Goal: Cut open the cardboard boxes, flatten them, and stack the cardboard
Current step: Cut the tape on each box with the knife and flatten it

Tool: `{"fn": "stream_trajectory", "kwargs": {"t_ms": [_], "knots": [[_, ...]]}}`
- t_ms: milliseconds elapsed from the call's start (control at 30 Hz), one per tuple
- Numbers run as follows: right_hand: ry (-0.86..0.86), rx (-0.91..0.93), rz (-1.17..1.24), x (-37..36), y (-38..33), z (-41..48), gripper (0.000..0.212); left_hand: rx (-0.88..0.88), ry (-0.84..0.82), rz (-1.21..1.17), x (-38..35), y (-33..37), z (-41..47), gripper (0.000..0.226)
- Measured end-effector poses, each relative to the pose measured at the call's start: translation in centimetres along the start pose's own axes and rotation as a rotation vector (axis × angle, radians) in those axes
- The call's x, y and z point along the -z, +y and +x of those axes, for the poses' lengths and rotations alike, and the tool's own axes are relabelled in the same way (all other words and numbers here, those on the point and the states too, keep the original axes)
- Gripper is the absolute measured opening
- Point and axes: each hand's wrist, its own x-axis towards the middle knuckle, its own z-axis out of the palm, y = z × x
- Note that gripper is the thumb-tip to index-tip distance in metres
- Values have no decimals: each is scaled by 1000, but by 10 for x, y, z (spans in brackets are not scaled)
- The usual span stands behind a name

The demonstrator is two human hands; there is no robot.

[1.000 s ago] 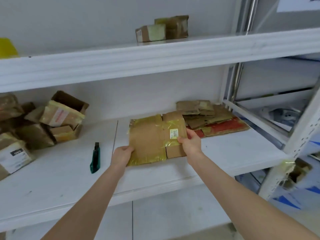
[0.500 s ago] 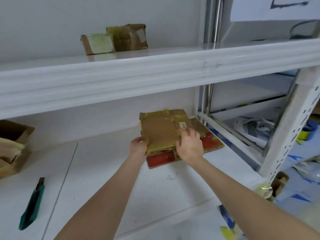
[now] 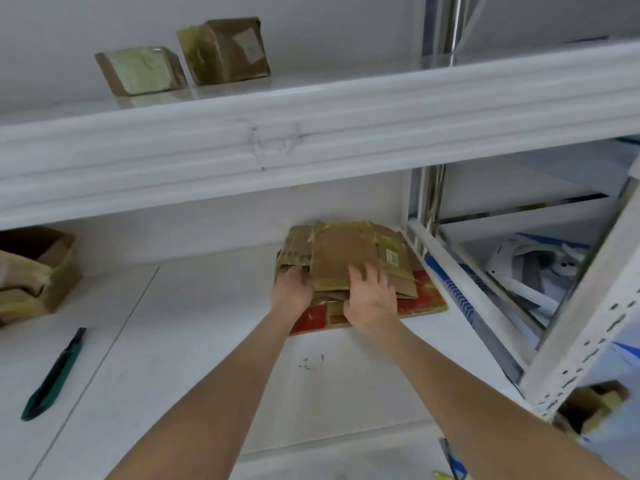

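Bright, even, diffuse light with soft, faint shadows. Wide-angle distortion bows the upper shelf (image 3: 311, 140) across the middle; motion blur softens the right edge and lower corners.

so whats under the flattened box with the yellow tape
More flattened cardboard pokes out on the left and a red sheet lies lowest on the shelf. The flattened box, left hand and right hand cover the middle, so the layer count is hidden.

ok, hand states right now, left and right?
Left hand: grips the left edge of the flattened box on the cardboard stack.
Right hand: open, spread fingers pressing that box down.
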Motion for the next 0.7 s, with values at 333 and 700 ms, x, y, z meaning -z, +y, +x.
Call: {"fn": "stream_trajectory", "kwargs": {"t_ms": [333,700], "knots": [[11,221,-75,-18,-78,-13,65,2,90,487,70,-62,-52,64],[-63,466,-30,-68,-262,-81,69,109,224,534,189,-193,-115,66]]}}
